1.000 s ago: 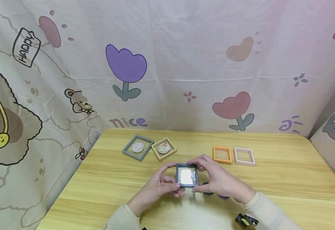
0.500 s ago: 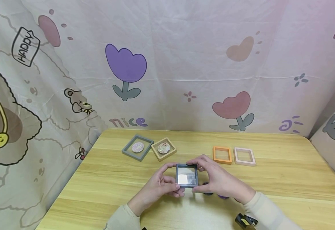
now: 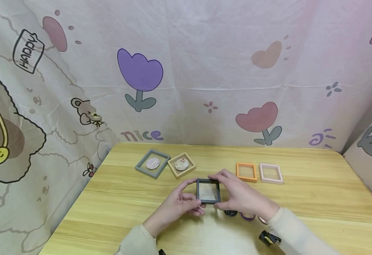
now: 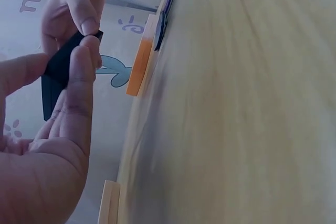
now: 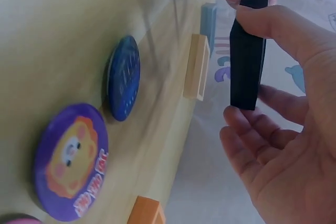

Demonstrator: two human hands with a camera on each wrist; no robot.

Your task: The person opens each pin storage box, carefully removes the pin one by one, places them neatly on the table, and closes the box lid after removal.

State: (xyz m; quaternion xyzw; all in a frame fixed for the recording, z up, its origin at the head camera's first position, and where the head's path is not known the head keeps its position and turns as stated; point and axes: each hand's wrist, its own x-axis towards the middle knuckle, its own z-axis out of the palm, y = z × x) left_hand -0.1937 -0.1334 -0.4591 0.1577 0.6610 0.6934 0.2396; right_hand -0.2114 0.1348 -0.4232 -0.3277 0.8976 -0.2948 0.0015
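Both hands hold a small square black frame (image 3: 207,202) with a clear pane, raised above the wooden table. My left hand (image 3: 183,203) grips its left side, thumb at the lower left corner and forefinger at the upper left. My right hand (image 3: 241,193) pinches the right side between thumb below and fingers above. In the right wrist view the frame (image 5: 247,66) appears edge-on as a thick black slab. Under the right hand lie a dark blue round badge (image 5: 124,78) and a purple badge (image 5: 71,163) with a cartoon face. A third badge (image 3: 262,220) is partly hidden by the right wrist.
Toward the back left of the table, a grey frame (image 3: 145,172) and a beige frame (image 3: 180,175) each surround a round badge. An orange frame (image 3: 246,179) and a pale pink frame (image 3: 271,181) lie at the back right. A printed cloth (image 3: 189,71) hangs behind.
The black frame has risen slightly and tilted, and the bright reflection has left its pane. Both hands moved with it, and more of the badges shows beneath the right hand.
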